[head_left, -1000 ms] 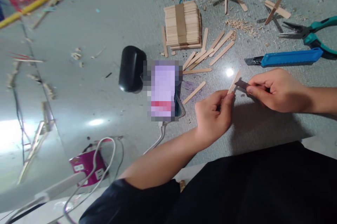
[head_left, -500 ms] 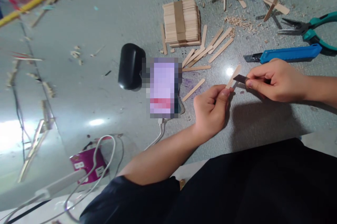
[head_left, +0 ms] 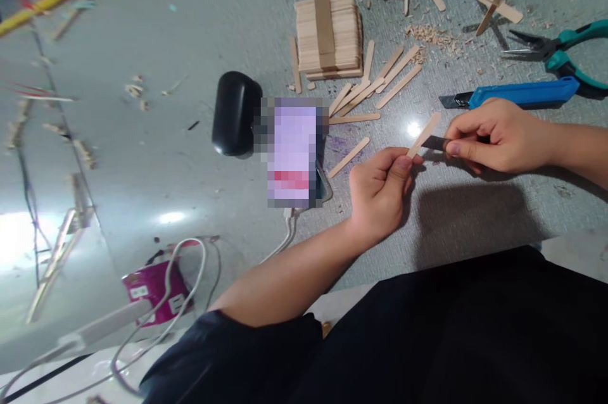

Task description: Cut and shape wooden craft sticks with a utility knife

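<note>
My left hand (head_left: 382, 192) pinches the lower end of a wooden craft stick (head_left: 426, 132) between thumb and fingers, and the stick slants up to the right. In my right hand (head_left: 498, 138) is a dark flat strip (head_left: 434, 143), closed between thumb and fingers. Its far end meets the stick's right edge; whether it is a blade or an abrasive piece I cannot tell. Just above my right hand lies a blue utility knife (head_left: 522, 92) with its blade out. Several loose craft sticks (head_left: 399, 87) are spread above my left hand.
A banded bundle of craft sticks (head_left: 344, 33) lies behind a pixelated phone (head_left: 294, 151) on a cable. Left of it is a black case (head_left: 236, 114). Pliers (head_left: 551, 52), wood shavings (head_left: 432, 38) and crossed stick pieces (head_left: 498, 8) lie farther back. A purple packet (head_left: 159, 290) sits lower left.
The dark strip's end has shifted from over the stick's face to its right edge, and more of the stick shows. Both hands keep their holds. The whole view has moved slightly.
</note>
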The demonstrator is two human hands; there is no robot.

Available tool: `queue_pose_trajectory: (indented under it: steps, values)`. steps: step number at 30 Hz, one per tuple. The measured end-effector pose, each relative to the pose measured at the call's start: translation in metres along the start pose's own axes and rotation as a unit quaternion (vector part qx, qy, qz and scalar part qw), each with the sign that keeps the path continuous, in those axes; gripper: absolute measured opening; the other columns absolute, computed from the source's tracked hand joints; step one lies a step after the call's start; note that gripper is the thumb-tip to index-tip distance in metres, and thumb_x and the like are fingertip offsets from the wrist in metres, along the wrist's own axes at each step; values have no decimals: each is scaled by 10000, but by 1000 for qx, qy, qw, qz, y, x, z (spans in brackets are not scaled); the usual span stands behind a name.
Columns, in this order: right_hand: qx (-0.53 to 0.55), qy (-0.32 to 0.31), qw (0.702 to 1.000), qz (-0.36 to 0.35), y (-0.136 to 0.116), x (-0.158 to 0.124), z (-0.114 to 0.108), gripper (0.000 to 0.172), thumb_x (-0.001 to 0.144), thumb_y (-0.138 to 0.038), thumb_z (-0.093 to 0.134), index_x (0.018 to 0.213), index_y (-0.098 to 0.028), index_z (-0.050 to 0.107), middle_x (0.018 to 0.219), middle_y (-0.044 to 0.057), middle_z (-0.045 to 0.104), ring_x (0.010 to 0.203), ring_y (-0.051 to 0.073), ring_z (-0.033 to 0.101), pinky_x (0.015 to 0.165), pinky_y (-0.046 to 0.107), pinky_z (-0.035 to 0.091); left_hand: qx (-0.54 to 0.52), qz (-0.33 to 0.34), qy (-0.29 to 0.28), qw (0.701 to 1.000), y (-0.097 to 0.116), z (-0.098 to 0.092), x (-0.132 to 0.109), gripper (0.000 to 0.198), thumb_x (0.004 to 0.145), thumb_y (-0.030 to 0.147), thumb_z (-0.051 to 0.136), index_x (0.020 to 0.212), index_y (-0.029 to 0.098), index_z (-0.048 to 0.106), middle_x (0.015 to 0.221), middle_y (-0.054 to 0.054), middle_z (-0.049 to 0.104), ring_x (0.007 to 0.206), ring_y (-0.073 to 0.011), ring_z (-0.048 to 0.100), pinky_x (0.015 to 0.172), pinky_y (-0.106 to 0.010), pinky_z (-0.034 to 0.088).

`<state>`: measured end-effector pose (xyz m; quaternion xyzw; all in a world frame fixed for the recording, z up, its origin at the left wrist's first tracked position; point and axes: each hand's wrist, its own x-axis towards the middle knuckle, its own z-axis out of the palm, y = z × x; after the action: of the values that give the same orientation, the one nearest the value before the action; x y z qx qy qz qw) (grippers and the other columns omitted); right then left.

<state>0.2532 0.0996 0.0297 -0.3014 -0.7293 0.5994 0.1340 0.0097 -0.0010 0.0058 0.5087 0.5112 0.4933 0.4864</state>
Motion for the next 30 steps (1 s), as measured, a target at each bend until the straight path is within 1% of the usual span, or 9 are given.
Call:
queue_pose_trajectory:
  steps: [4,7,10,12,13,16,19,22,30]
  values:
    - [-11,16,1000,-12,-1,-1,1,367,1097,-532,773,851,-263,733,577,-30,672,496,142,563,513,323,384,22,4,19,1000,-2,0,-1,548,1102,732,786,945,217,889,531,54,579,430,-77,454,429,-226,343]
    - [-47,53,997,-38,-1,-1,4,396,1131,-488,726,808,-262,684,630,-26,706,546,134,589,564,333,404,72,0,32,997,-4,0,-4,472,1137,650,763,998,223,909,561,39,610,484,-101,503,476,-250,381]
    - [-112,113,985,-67,0,-1,9,479,1152,-484,679,735,-259,603,597,-42,584,557,122,494,590,352,358,119,2,29,992,-4,-1,-8,386,1162,549,741,1051,226,922,605,18,662,582,-137,616,568,-278,477]
    - [-130,138,980,-60,0,-2,13,456,1132,-482,688,747,-266,575,591,-58,501,551,123,426,590,363,328,130,8,25,991,-4,-1,-10,362,1172,508,729,1082,217,925,645,4,707,633,-148,675,626,-286,530]
    - [-127,145,980,-49,0,-2,14,407,1121,-473,696,785,-271,585,599,-64,498,551,127,423,591,366,325,132,13,23,991,-4,-1,-10,360,1178,495,722,1093,210,925,666,-2,728,644,-146,690,642,-283,543]
    - [-112,153,981,-36,0,-3,19,235,1087,-429,734,937,-284,624,609,-81,547,551,146,466,604,374,341,136,40,20,990,-5,0,-10,378,1181,500,722,1096,190,923,688,-3,762,597,-118,670,604,-250,521]
    - [-119,143,982,-32,1,-4,20,166,1085,-383,734,999,-290,627,563,-105,507,521,149,451,613,383,347,145,71,16,987,-6,1,-8,397,1179,502,724,1075,170,916,668,3,759,518,-86,599,519,-218,442]
    - [-118,140,983,-23,1,-4,21,150,1090,-377,716,1002,-288,635,561,-105,510,510,147,445,603,388,346,156,78,16,984,-6,1,-8,371,1185,467,717,1080,169,913,659,9,749,498,-75,571,498,-213,409]
    - [-81,149,985,-7,-3,-4,24,193,1082,-363,703,931,-291,606,580,-74,487,541,159,437,617,403,345,161,85,3,983,-2,2,-9,328,1182,427,723,1058,186,908,631,16,720,506,-91,595,503,-227,431]
